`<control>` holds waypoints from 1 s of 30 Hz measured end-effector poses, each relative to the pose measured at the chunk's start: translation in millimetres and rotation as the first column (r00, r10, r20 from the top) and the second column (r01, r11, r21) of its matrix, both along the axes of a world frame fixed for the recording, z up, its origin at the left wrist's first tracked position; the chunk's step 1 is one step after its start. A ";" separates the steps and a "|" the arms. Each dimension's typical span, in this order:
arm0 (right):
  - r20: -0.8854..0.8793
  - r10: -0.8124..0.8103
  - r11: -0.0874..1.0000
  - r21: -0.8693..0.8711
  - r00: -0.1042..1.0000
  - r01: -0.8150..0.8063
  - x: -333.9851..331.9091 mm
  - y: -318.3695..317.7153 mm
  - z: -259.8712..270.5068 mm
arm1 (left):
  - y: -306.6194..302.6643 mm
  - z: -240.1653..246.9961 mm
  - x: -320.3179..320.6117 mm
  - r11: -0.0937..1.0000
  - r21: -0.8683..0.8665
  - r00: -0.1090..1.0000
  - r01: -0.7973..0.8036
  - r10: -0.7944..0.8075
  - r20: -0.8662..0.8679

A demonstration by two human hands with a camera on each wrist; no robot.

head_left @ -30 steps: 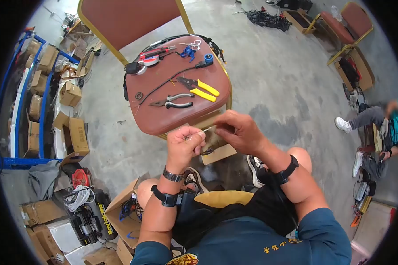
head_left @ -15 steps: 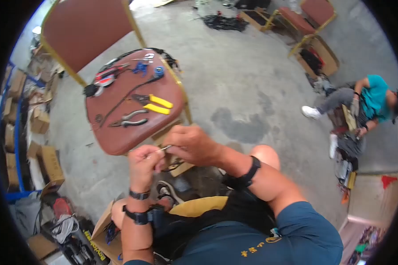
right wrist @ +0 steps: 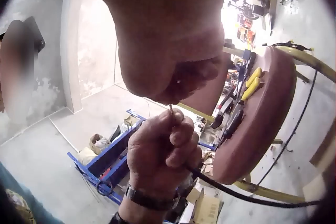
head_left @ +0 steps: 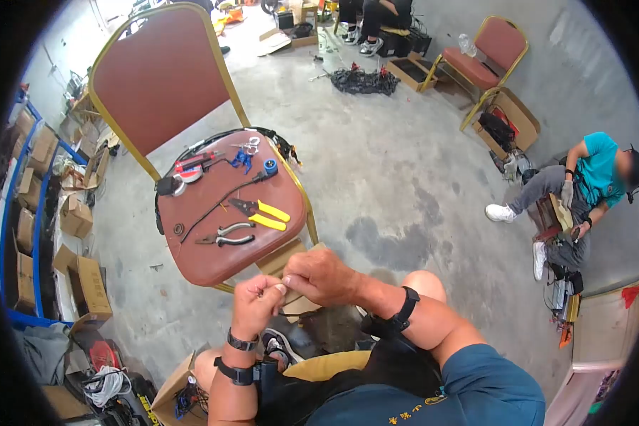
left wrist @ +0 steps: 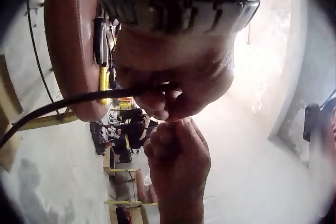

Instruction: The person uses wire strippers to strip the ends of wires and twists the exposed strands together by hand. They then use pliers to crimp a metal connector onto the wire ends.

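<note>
In front of my knees, my left hand (head_left: 254, 307) grips a black cable (right wrist: 252, 199), which trails off from under its curled fingers. A thin wire end (right wrist: 170, 107) stands up from the left thumb and fingertip. My right hand (head_left: 321, 278) pinches that wire from the other side, its fingers curled and the fingertips right at the left hand's. Most of the wire is hidden between the fingers. Just beyond lies the red chair seat (head_left: 192, 259), bearing grey-handled pliers (head_left: 226, 236) and a yellow-handled wire stripper (head_left: 266, 215).
Also on the seat are a cord with a blue plug (head_left: 270, 167), scissors (head_left: 250, 145) and a black tape-like ring (head_left: 179, 228). A blue shelf (head_left: 39, 241) with boxes stands left. Someone in a teal shirt (head_left: 598, 167) sits at the right. An open carton (head_left: 85, 284) stands near the shelf.
The head view has swung right and then up. My hands have drawn closer together, and the pale wire seen between them earlier is now mostly covered by fingers.
</note>
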State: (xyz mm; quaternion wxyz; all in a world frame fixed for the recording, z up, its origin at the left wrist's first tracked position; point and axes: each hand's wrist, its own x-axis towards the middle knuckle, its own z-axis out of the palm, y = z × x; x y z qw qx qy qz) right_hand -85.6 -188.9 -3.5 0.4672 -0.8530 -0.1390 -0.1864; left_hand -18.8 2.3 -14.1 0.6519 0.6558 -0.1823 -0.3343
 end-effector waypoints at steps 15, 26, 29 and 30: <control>0.213 0.169 0.965 -0.232 0.962 -0.118 7.1 0.0 7.4 | 14.7 16.4 17.0 0.993 -0.087 0.964 0.079 -0.099 -0.247; 0.063 0.258 0.965 0.036 0.964 -0.261 -0.7 9.2 10.0 | 29.4 23.9 -20.1 0.998 -0.044 0.967 0.034 -0.044 -0.251; -0.178 0.254 0.943 0.262 0.951 -0.203 -2.4 9.6 7.7 | 21.8 22.8 -35.2 0.996 0.014 0.995 -0.091 0.091 -0.042; -0.241 0.251 0.934 0.315 0.938 -0.170 -2.2 8.1 6.7 | 17.4 19.3 -39.3 0.990 0.034 0.988 -0.137 0.134 0.077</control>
